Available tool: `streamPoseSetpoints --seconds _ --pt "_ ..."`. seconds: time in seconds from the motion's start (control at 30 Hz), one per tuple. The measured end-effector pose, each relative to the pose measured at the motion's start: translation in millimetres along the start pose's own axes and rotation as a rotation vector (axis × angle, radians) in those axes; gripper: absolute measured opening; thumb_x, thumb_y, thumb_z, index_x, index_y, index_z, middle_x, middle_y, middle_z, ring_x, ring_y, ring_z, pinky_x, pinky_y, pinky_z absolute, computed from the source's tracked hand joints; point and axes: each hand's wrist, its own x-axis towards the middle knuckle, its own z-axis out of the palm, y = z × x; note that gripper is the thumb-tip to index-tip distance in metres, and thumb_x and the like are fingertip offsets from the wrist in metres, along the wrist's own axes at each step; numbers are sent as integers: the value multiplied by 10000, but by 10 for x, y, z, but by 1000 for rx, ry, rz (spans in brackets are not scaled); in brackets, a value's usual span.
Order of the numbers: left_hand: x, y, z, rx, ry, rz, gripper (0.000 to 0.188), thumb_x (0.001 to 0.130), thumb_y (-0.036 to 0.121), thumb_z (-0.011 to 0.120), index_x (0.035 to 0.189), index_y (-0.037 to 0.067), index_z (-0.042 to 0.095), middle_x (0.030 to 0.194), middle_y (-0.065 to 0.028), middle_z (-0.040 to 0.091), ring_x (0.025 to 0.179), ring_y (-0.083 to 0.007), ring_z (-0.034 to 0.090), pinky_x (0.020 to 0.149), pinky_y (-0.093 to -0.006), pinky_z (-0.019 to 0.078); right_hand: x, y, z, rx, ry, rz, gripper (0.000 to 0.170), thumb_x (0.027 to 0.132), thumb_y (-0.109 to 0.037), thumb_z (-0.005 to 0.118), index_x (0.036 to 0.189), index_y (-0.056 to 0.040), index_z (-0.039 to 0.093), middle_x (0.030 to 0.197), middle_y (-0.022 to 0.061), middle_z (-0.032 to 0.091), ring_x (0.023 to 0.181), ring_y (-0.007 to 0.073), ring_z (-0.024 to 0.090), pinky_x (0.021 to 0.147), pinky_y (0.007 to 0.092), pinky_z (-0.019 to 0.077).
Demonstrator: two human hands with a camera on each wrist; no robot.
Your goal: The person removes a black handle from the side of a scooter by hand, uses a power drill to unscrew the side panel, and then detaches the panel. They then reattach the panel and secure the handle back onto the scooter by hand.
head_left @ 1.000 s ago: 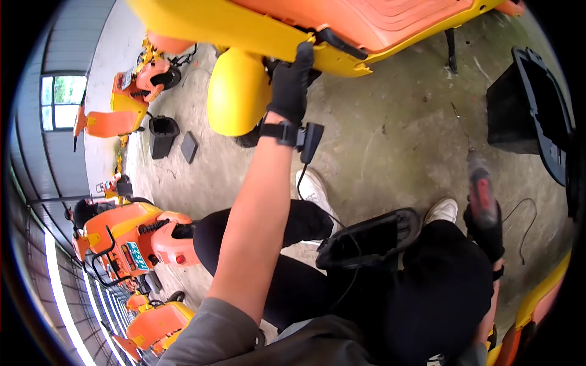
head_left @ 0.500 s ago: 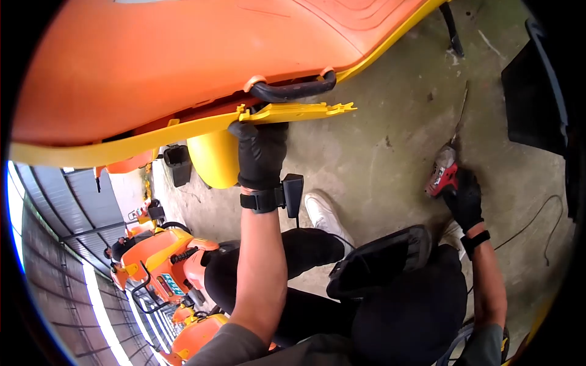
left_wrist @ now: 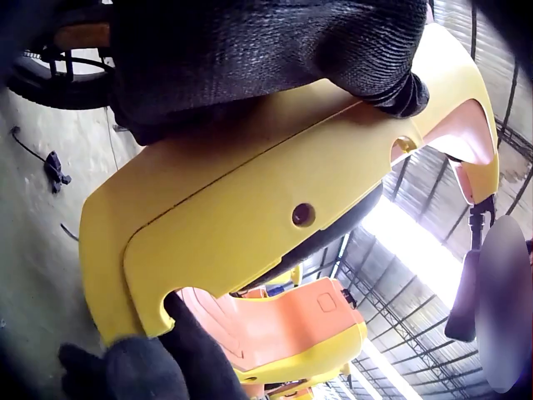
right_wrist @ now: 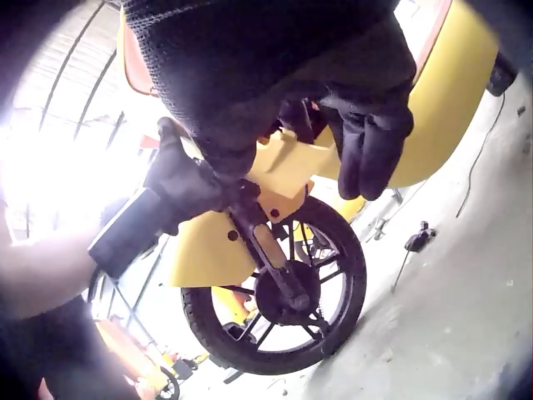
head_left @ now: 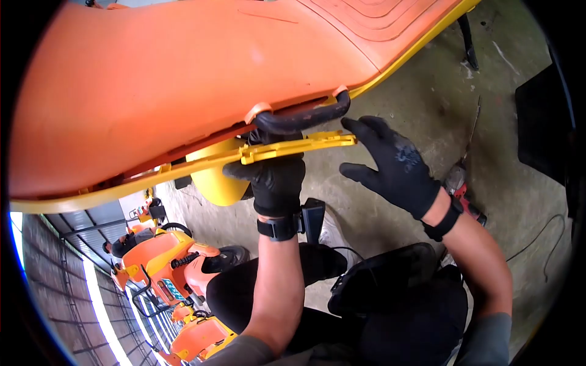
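My gloved left hand (head_left: 278, 189) grips the yellow side panel (head_left: 311, 144) of an orange scooter (head_left: 171, 79), thumb on the near side and fingers reaching behind it. The panel's notched end stands away from the orange body, below a black grab handle (head_left: 305, 120). Just off that end is my gloved right hand (head_left: 397, 165), thumb and fingers spread apart, holding nothing. In the left wrist view the panel's outer face (left_wrist: 225, 208) shows a round hole. The right wrist view has the panel's end (right_wrist: 291, 162) between the spread thumb and fingers.
A red power drill (head_left: 463, 195) with a long bit lies on the concrete floor at right. Beyond it stands a black bin (head_left: 543, 122). A black open container (head_left: 384, 277) sits by my legs. More orange scooters (head_left: 155, 262) are parked at left.
The right hand has put the drill down on the floor and come up to the panel's end. My left hand keeps hold of the panel, while the view has swung toward the scooter body.
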Motion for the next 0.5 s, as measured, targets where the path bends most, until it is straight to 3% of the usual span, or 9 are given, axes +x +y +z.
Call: streamPoseSetpoints --seconds 0.03,0.1,0.17,0.2,0.23,0.3,0.37,0.43,0.5 --pt "7 4 35 -61 -54 -45 919 577 640 786 1220 31 538 1158 26 574 1085 -119 482 1003 -250 377 53 50 95 70 -13 16 461 799 -298 702 1179 -80 555 1036 196 581 899 368 609 762 424 503" --pt "2 34 -3 127 -28 47 907 571 613 805 1206 14 559 1158 4 580 1071 -102 492 989 -251 398 139 119 166 150 -30 35 388 805 -286 698 1112 -76 586 975 182 593 843 363 617 721 425 507" --pt "-33 71 -211 -206 89 -47 944 595 682 748 1227 14 535 1144 -19 583 1058 -111 506 965 -264 422 179 153 182 110 22 43 270 816 -259 692 984 -65 609 874 149 597 748 353 613 648 428 496" --pt "-33 48 -116 -169 129 -7 984 624 806 609 1236 40 515 1076 -25 587 977 -133 525 876 -260 459 196 157 204 92 83 18 242 817 -250 691 944 -58 617 857 137 597 732 347 611 628 422 485" --pt "-51 -4 4 340 145 89 983 656 887 450 1195 67 512 974 -23 569 837 -139 514 726 -235 458 206 180 220 109 68 29 242 817 -250 691 944 -58 617 857 137 597 732 347 611 628 422 485" --pt "-81 36 -12 478 41 51 903 710 877 394 1121 83 524 886 -26 543 712 -127 463 612 -215 403 208 204 271 65 149 -11 224 816 -240 693 931 -61 622 845 134 596 721 336 612 617 403 485" --pt "-86 39 101 616 59 37 1044 691 894 357 1457 186 317 1462 -115 363 1296 -362 378 1071 -592 275 206 179 276 81 146 3 226 808 -236 702 919 -54 626 828 127 599 705 317 614 607 387 484" --pt "-84 18 119 656 123 106 1029 712 886 328 1457 175 312 1454 -115 372 1282 -336 397 1082 -565 281 206 180 282 76 144 39 244 795 -239 715 916 -43 635 815 119 604 697 298 616 609 373 486" --pt "-98 0 142 543 40 96 792 841 793 288 1094 85 535 859 -4 544 688 -126 454 627 -216 383 193 186 289 57 180 -10 257 790 -243 722 918 -34 647 813 117 610 692 284 618 615 366 486"
